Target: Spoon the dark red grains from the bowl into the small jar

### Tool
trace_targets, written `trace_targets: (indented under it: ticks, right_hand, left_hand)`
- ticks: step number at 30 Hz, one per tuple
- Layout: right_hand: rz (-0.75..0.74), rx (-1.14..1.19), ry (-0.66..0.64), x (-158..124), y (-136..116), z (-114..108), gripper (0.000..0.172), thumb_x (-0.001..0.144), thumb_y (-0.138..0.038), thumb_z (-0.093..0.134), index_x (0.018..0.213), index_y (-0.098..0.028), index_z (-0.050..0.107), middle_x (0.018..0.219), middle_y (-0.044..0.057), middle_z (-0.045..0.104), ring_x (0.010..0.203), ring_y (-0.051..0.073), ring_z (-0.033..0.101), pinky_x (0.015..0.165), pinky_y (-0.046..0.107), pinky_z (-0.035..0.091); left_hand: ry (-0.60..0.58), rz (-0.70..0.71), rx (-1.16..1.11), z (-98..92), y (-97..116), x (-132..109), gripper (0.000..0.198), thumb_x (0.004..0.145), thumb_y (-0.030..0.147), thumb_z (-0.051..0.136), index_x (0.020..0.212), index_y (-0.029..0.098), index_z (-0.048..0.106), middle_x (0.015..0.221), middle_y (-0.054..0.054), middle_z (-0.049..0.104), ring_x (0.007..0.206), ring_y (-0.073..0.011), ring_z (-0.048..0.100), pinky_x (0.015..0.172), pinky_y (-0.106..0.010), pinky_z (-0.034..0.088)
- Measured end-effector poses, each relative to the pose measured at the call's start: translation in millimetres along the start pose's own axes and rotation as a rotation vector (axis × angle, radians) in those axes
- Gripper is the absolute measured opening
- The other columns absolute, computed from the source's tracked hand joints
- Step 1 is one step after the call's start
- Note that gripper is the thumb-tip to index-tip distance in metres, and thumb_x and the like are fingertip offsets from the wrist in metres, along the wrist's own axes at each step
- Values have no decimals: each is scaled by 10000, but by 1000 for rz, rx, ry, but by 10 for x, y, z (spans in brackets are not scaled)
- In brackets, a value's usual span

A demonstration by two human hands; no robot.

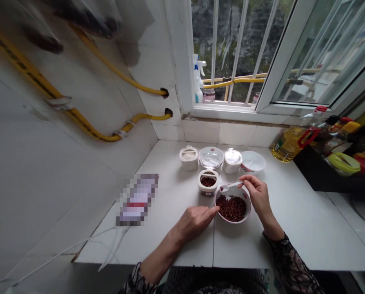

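Observation:
My right hand point(257, 196) pinches the handle of a small white spoon point(228, 186). Its scoop hangs over the far rim of a white bowl point(248, 209), with a bit of something dark red in it. Dark red Sichuan peppercorns point(231, 209) lie in the bowl. On the near left, my left hand point(197, 220) holds the bowl's rim with its fingertips; the thumb is mostly hidden. Just behind the bowl to the left stands a seasoning jar point(208, 188), its lid opening showing the same dark red peppercorns inside.
At the back stand a jar of pale grains point(189, 158), a bowl point(211, 153), another white jar point(232, 160) and a shallow bowl point(253, 161). An oil bottle point(288, 143) and condiments are at right. A blurred-out phone-like object point(137, 200) with a white cable lies left.

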State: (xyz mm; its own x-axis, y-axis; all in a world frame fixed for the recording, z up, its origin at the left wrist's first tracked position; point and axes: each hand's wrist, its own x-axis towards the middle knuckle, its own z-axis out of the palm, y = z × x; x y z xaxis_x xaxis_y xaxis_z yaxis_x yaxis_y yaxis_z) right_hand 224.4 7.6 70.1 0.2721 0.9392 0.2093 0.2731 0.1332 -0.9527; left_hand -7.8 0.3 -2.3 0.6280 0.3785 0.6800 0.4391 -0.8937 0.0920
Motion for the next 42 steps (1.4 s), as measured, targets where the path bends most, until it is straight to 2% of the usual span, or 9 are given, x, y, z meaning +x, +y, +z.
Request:
trace_targets:
  ticks: [4,7,10,14,18,25,31,36,42]
  right_hand:
    - [-349,-156,37,-27,-136,191,179,932,-279,499,939,-220,668,836,43,729,805,205,665,799,357,501]
    - [-691,-377,-55,-48,-175,311,231,924,-137,460,949,-226,671,885,52,737,936,227,656,896,408,462]
    - [-836,-463,-76,-50,-177,292,272,903,-65,449,980,-221,658,876,42,741,924,223,655,892,413,447]
    - [-765,-474,82,-16,-131,70,214,908,-97,474,921,-227,643,803,29,720,871,225,643,860,398,459]
    - [-683,-629,17,11,2,-106,192,865,-113,487,802,-228,627,738,16,702,794,216,637,837,392,433]
    - [-589,-651,-125,-50,119,22,210,824,-94,463,757,-216,619,722,18,704,792,204,639,890,395,394]
    - [-358,-439,-45,-40,104,-2,190,803,-198,489,723,-238,657,657,13,690,792,229,636,838,383,442]
    - [-142,-262,-57,-44,99,-49,185,792,-268,490,710,-247,654,570,-5,657,685,220,631,801,369,472]
    - [-210,-316,2,-46,128,-25,187,784,-275,507,693,-247,668,582,2,668,758,237,635,854,393,451]
  left_hand:
    - [8,2,16,2,4,6,229,1008,112,407,1099,135,616,572,36,559,464,-96,531,447,-189,406]
    - [25,-1,34,7,10,11,236,1016,123,398,1097,134,620,558,41,540,448,-96,513,442,-193,394]
    - [31,2,42,15,11,3,232,1015,123,402,1099,136,618,556,43,532,445,-104,504,430,-207,380]
    - [19,6,31,13,8,-10,229,1007,107,410,1111,137,612,573,43,539,458,-104,507,436,-209,389]
    - [9,6,18,-6,5,1,233,1009,106,406,1121,131,609,578,42,546,466,-98,516,444,-199,404]
    - [18,0,31,-14,2,15,234,1007,117,411,1102,144,623,561,48,527,454,-90,504,438,-186,401]
    - [10,-8,23,-8,1,1,230,1002,120,426,1105,148,630,569,49,532,464,-87,509,453,-181,413]
    - [16,-2,10,-14,1,15,224,1010,123,421,1092,136,629,573,44,546,462,-89,513,441,-187,410]
    - [9,-7,13,-11,-1,6,216,996,112,444,1090,137,637,572,45,541,467,-78,506,464,-172,417]
